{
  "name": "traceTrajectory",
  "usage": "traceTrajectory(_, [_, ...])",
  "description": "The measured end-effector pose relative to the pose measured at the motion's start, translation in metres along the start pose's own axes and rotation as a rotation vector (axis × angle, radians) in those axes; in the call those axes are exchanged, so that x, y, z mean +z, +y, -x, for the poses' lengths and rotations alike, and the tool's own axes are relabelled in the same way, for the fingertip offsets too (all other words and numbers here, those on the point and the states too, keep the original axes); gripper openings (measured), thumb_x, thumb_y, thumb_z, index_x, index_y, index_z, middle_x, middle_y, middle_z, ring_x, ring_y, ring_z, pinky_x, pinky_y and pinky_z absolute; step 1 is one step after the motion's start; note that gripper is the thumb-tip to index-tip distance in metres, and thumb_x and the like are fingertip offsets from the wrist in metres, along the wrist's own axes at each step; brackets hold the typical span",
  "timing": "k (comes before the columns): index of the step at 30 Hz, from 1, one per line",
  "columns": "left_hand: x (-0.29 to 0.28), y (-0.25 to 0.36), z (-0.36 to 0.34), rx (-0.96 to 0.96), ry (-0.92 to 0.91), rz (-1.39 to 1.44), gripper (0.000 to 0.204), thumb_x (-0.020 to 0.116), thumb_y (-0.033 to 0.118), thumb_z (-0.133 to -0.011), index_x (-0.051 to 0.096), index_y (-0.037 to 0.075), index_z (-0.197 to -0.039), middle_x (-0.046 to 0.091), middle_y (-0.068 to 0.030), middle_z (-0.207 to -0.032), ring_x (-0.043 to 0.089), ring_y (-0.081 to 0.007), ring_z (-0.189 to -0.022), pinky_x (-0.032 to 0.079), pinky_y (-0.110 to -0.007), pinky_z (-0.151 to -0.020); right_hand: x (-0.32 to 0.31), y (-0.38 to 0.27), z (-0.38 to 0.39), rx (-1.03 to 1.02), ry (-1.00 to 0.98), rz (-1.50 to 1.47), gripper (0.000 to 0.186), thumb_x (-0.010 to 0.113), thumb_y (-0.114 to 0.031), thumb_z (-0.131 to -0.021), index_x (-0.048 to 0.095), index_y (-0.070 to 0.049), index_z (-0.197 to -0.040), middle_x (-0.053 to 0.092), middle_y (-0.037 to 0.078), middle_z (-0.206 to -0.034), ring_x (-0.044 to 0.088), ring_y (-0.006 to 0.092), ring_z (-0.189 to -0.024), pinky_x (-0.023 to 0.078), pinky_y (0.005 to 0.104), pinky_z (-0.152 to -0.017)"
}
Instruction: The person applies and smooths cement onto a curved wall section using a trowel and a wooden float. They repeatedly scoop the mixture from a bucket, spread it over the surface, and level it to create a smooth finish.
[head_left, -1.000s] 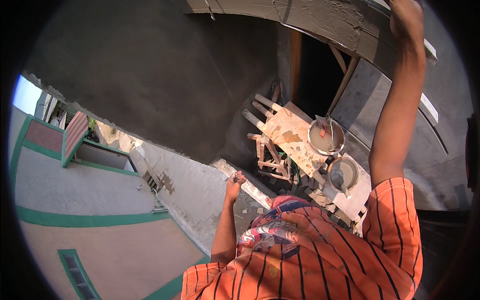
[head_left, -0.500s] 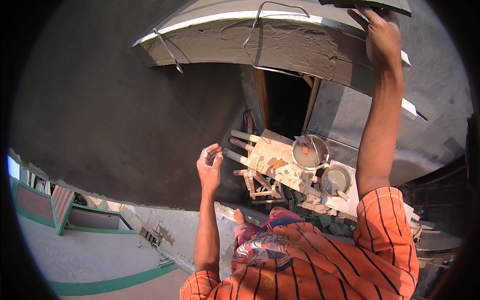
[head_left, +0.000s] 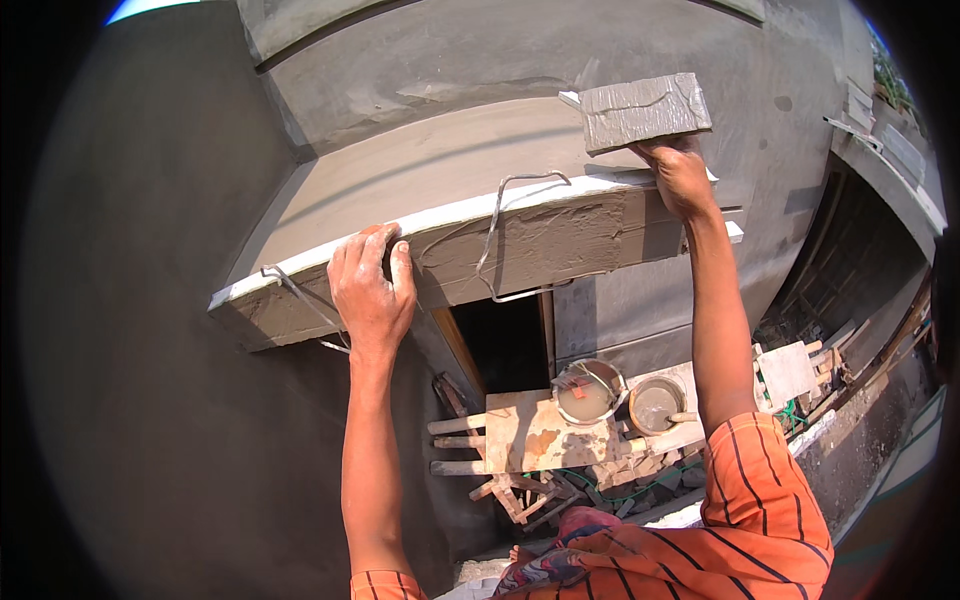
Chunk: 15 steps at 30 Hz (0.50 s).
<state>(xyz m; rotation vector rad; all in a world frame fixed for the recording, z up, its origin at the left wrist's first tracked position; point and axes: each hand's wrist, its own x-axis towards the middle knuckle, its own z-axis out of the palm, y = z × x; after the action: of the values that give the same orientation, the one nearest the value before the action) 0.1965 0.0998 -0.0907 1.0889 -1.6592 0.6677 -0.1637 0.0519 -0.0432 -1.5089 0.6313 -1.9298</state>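
In my raised right hand [head_left: 684,178] is a rectangular plastering float [head_left: 645,112], its upward face coated with wet grey mortar. The fingers wrap round it from below, and its handle is hidden. The float hangs over the right part of a ledge. My left hand [head_left: 372,280] is at the ledge's front edge, fingers bent over the white strip [head_left: 450,218] and thumb against the mortared front face [head_left: 545,240]. Two bent metal rods hook over that edge: one rod [head_left: 492,235] between my hands, the other rod [head_left: 297,290] left of my left hand.
Below, a plank platform [head_left: 510,430] on poles carries a bucket [head_left: 588,392] of cloudy water and a bucket [head_left: 656,404] of grey mix with a handle sticking out. Rubble and a wooden trestle [head_left: 515,495] stand under it. A dark doorway [head_left: 500,345] opens behind.
The view has tilted up, showing more of the ledge top and wall. My left hand has risen from beside the platform to the ledge edge. The float's mortar-coated face now shows.
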Motion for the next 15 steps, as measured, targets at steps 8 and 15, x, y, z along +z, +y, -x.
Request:
traceTrajectory(8, [0.017,-0.003,0.004,-0.032,0.060,0.114,0.017,0.064,0.014,-0.085,0.068,0.009,-0.101,0.067,-0.0043,-0.102,0.059,-0.0250,-0.098,0.042,-0.039,-0.090,-0.008,0.002,0.001,-0.010,0.124,0.061,0.045,0.052,0.004,-0.088,0.036,0.009,-0.129,0.050,0.019,-0.127,0.057,0.0261,-0.115,0.045,0.0383,-0.105])
traceTrajectory(15, [0.014,-0.003,0.001,-0.050,0.069,0.064,0.013,0.064,0.015,-0.087,0.069,0.009,-0.097,0.068,-0.0041,-0.100,0.059,-0.0247,-0.097,0.043,-0.038,-0.090,-0.011,-0.006,0.000,-0.140,0.109,-0.117,0.045,0.054,-0.006,-0.094,0.033,0.001,-0.133,0.057,0.016,-0.118,0.059,0.0245,-0.109,0.048,0.0396,-0.098])
